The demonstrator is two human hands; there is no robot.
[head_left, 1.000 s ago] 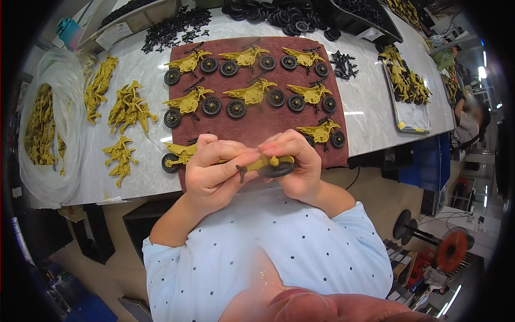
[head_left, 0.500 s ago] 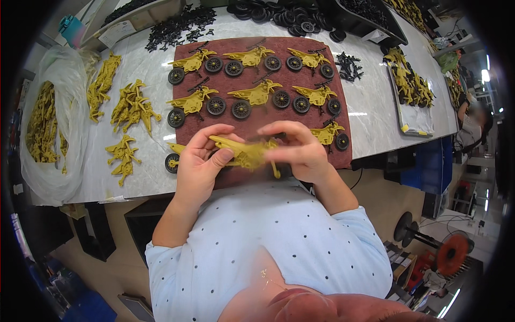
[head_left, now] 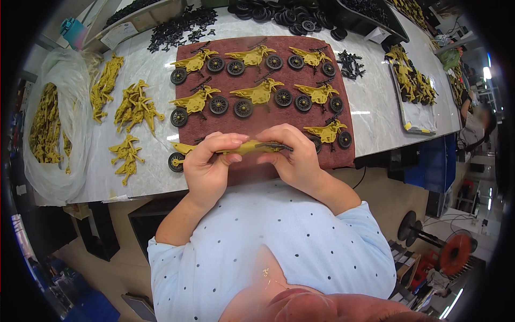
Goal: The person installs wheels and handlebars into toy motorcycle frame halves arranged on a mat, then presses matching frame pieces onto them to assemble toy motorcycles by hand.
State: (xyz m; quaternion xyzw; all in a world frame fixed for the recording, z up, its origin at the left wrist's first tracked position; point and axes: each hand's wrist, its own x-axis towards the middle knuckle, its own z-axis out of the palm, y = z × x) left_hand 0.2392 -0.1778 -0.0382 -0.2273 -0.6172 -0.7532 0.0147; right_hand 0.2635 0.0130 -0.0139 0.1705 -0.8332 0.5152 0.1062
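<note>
Above the near edge of a dark red cloth [head_left: 228,124], a yellow toy motorcycle body [head_left: 248,146] is held level between my two hands, seen edge-on. My left hand [head_left: 210,163] pinches its left end between thumb and fingers. My right hand [head_left: 294,161] closes round its right end, where a thin dark part [head_left: 271,145] shows along the top. On the cloth lie several yellow toy motorcycles [head_left: 258,93] with black wheels, in rows. Another motorcycle [head_left: 182,148] lies beside my left hand, partly hidden by it.
Loose yellow bodies [head_left: 135,107] lie at left, beside a clear plastic bag [head_left: 72,180] of more. Small black parts [head_left: 179,29] and black wheels [head_left: 300,19] are heaped at the back. A white tray [head_left: 417,121] with yellow pieces stands at right. Another person [head_left: 477,121] is far right.
The yellow body has turned from side-on to edge-on. My right fingers, blurred before, now grip its right end, and my left fingers have closed over the left end.
</note>
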